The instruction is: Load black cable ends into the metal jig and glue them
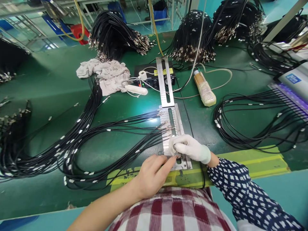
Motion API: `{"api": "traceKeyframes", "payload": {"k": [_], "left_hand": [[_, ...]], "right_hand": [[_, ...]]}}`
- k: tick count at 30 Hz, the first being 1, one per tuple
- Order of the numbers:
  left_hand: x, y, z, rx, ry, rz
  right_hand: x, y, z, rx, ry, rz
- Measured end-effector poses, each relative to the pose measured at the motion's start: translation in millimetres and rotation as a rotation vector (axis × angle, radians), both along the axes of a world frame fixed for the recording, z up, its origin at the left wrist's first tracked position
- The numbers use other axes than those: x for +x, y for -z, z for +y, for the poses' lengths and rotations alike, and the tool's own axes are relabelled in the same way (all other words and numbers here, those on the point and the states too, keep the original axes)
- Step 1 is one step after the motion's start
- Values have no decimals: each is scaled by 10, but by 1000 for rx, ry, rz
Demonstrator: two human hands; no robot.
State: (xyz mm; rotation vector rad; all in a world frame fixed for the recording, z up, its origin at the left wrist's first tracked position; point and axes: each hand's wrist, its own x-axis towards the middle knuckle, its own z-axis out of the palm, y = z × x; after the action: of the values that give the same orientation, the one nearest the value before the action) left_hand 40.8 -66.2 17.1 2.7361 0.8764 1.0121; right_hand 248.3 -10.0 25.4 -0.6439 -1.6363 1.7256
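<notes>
A: Rack position?
B: Slotted metal rack (178, 125) near the tabletop's (57, 91) front edge, long axis running toward the far edge. Black cables (80, 136) reach it from the left.
A: Hands?
B: Both at its near end. Gloved right hand (189, 147) nearer, over it, fingers curled; bare left hand (154, 173) from the left, index extended. Anything gripped: cannot tell.
A: Writing?
B: Black box (152, 76), blue label (294, 78) toward right edge: lettering not legible.

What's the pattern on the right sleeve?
White motifs on dark navy; the right sleeve shows best in the head view.
</notes>
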Motion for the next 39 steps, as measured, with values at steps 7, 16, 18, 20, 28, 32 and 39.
{"api": "traceKeyframes", "payload": {"k": [7,16,18,20,28,32,39], "left_hand": [[24,-26,11,-67,13,-42],[36,-67,31,-146,-2,36],[37,-49,39,-159,13,72],[41,-27,59,-186,25,100],[27,160,365,-254,-263,322],[13,198,431,-253,-286,403],[-6,159,402,-212,-245,350]], "right_hand": [[-6,-24,-10,-76,-3,3],[9,-41,-15,-88,3,-86],[35,-43,-5,1,16,-149],[77,-36,12,103,113,-237],[207,75,117,-22,663,-247],[182,102,110,35,637,-377],[180,91,114,313,636,-651]]}}
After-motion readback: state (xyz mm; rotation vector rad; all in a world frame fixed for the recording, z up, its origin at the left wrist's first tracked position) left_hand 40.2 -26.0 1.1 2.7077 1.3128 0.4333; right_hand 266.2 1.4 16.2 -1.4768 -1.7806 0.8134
